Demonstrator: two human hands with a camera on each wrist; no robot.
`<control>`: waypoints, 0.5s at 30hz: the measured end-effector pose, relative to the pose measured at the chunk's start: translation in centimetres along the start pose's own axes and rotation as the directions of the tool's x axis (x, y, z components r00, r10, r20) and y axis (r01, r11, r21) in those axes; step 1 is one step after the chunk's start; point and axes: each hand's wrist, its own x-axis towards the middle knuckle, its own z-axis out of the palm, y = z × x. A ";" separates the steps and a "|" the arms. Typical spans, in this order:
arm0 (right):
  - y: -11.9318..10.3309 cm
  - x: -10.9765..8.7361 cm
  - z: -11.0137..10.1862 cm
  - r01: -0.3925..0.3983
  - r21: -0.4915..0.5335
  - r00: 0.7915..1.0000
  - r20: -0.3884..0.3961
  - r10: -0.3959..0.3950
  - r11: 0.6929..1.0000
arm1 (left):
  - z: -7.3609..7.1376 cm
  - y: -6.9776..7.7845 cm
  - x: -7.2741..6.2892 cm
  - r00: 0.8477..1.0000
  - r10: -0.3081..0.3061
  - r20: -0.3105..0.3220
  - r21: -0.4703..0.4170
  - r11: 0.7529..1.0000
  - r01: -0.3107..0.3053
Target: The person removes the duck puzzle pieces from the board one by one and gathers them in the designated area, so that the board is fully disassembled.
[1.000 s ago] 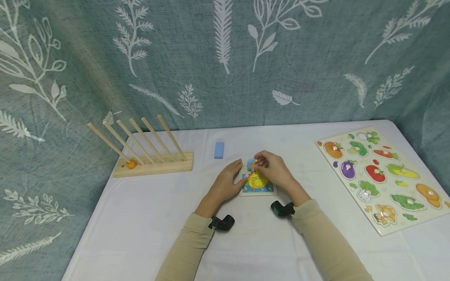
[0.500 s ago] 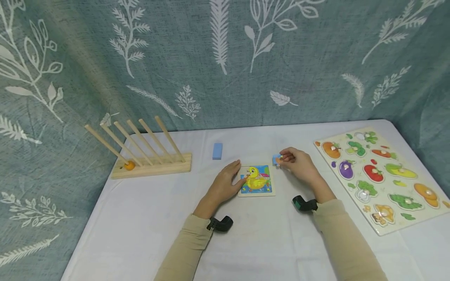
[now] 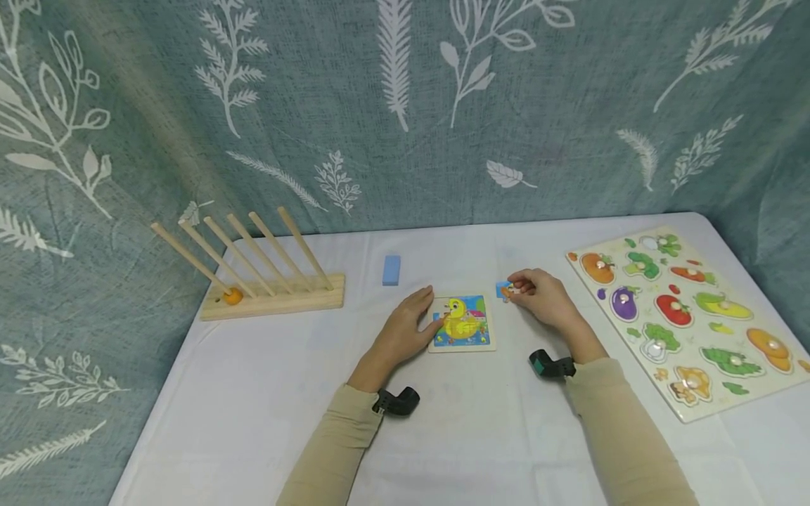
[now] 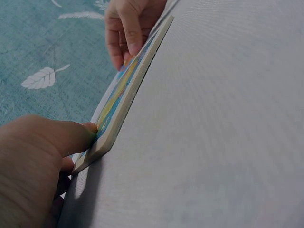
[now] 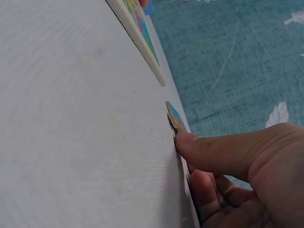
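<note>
Pinched in right hand [image 3: 545, 301]: puzzle piece [image 3: 504, 289], just right of duck puzzle [image 3: 467, 325] on tabletop [image 3: 465, 429]. Partly covering duck puzzle: left hand [image 3: 403, 325], fingers outstretched. Around: blue block [image 3: 391, 270] beyond, peg stand [image 3: 285, 302] left, vegetable board [image 3: 692, 341] right.

On the counter [image 3: 455, 436], the duck puzzle [image 3: 468, 325] lies to the right of the left fingers [image 3: 419, 298], touching them, while a loose piece [image 3: 503, 289] sits at the tips of the right fingers [image 3: 524, 278], beyond the puzzle. A block [image 3: 391, 270] lies behind and left of the left fingers, with a peg rack [image 3: 297, 301] farther left, a bead [image 3: 233, 296] at its left end; the vegetable board [image 3: 688, 344] lies right of the right fingers.
</note>
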 end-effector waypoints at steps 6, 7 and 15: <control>0.2 0.1 0.0 0.003 -0.006 1.000 -0.001 -0.003 1.000 | -0.2 0.2 0.0 1.000 -0.010 0.008 0.002 1.000 0.010; 0.3 0.1 0.0 0.002 0.003 1.000 0.001 -0.002 1.000 | -0.2 0.2 0.0 1.000 -0.009 0.009 0.003 1.000 0.009; 0.3 0.0 -0.2 -0.019 0.077 1.000 0.008 0.018 0.997 | -0.2 0.2 0.1 1.000 -0.006 0.012 0.008 1.000 0.006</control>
